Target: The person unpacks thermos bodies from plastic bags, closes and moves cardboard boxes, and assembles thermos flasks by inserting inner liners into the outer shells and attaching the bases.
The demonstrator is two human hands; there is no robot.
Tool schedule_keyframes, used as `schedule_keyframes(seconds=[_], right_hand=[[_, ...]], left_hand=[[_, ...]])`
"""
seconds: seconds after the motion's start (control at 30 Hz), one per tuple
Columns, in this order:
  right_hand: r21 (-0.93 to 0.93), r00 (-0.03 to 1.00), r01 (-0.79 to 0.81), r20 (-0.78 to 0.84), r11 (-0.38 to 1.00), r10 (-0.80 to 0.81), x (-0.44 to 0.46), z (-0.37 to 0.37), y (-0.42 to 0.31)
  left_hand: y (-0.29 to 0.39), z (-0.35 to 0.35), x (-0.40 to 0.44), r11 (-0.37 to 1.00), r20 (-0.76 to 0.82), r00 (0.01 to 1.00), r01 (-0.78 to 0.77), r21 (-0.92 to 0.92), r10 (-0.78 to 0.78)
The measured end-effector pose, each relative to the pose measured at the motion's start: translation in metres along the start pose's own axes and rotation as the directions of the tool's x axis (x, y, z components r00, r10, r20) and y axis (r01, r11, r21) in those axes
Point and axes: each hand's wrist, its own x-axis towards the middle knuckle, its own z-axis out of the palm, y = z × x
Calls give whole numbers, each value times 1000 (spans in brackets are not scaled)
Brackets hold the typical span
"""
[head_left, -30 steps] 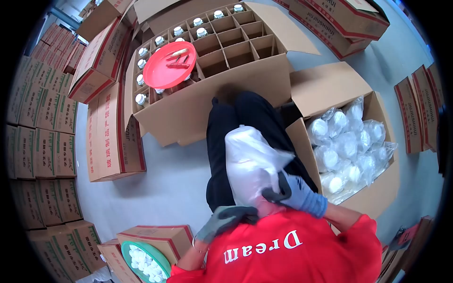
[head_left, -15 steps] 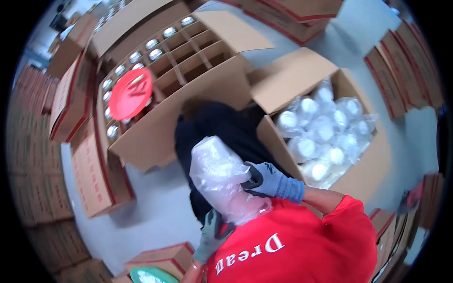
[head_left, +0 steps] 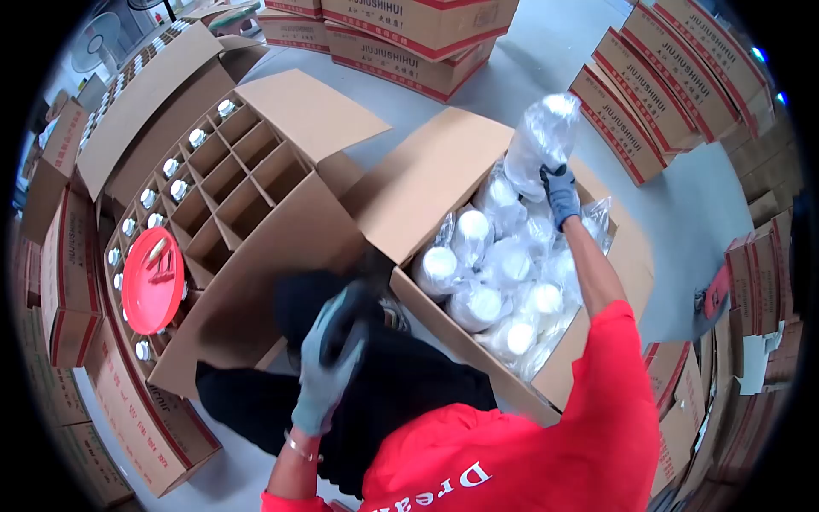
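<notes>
Over the right-hand carton (head_left: 597,328), my right hand (head_left: 560,194), in a grey-blue glove with dark fingertips, grips a bottle wrapped in clear plastic (head_left: 539,141). The bottle stands tilted above the others, its white end pointing away from me. Beneath it, several plastic-wrapped bottles (head_left: 490,252) with round white ends fill the carton. My left hand (head_left: 331,358), in a pale glove with a black palm, hovers over my dark trousers. Motion blurs its fingers, and no object shows in it. It is nearest to the wall of the divided carton (head_left: 256,282).
Silver-capped bottles (head_left: 178,189) stand in some cells of the divided carton on the left. A red plate (head_left: 145,294) with small items rests on them. Printed cartons are stacked at the back (head_left: 409,60), right (head_left: 657,77) and left (head_left: 141,410).
My right hand has moved from my lap to the carton on the right, carrying the wrapped bottle. My left hand has moved forward, away from my shirt. The view has shifted.
</notes>
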Motion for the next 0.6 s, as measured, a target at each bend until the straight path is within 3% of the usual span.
schedule_keyframes(seconds=[0.03, 0.07, 0.1, 0.13, 0.17, 0.23, 0.27, 0.3, 0.37, 0.43, 0.47, 0.5, 0.57, 0.6], right_hand=[[-119, 992, -123, -30, 985, 120, 10, 13, 19], [2, 981, -182, -66, 983, 182, 14, 32, 66], [-511, 890, 79, -350, 856, -291, 28, 75, 158], [-90, 958, -133, -267, 987, 105, 17, 74, 124], [295, 898, -417, -11, 860, 440, -6, 74, 94], [354, 941, -331, 54, 875, 334, -16, 89, 133], [423, 911, -412, 189, 807, 366, -26, 79, 95], [48, 935, -298, 218, 953, 281, -29, 71, 89], [-377, 923, -35, 343, 926, 174, -19, 65, 119], [-348, 861, -291, 310, 891, 403, -15, 58, 107], [-324, 811, -416, 291, 849, 508, -17, 55, 97], [-373, 895, -301, 209, 878, 395, -26, 51, 85], [-266, 981, 113, 186, 957, -64, -45, 35, 73], [-227, 978, 100, 201, 969, -54, -61, 21, 60]], left_hand=[[-20, 13, 28, 998, -19, 999, 35, -50, -36], [-35, 35, 55, 874, -58, 939, 291, -389, -339], [-72, 53, 80, 808, -43, 877, 421, -413, -479], [-112, 72, 101, 758, -47, 835, 474, -448, -549], [-155, 89, 115, 742, -65, 826, 465, -483, -560], [-229, 109, 132, 634, -50, 783, 462, -620, -620], [-257, 112, 139, 491, 16, 741, 460, -740, -671], [-272, 111, 147, 103, 198, 606, 425, -900, -771], [-283, 100, 146, -16, 299, 638, 409, -912, -710], [-268, 93, 150, -116, 343, 637, 370, -922, -690], [-277, 97, 148, -40, 295, 643, 379, -924, -707], [-288, 102, 148, 36, 245, 650, 386, -922, -719], [-311, 103, 146, -47, 318, 654, 397, -916, -686], [-320, 101, 142, -88, 355, 648, 406, -910, -674]])
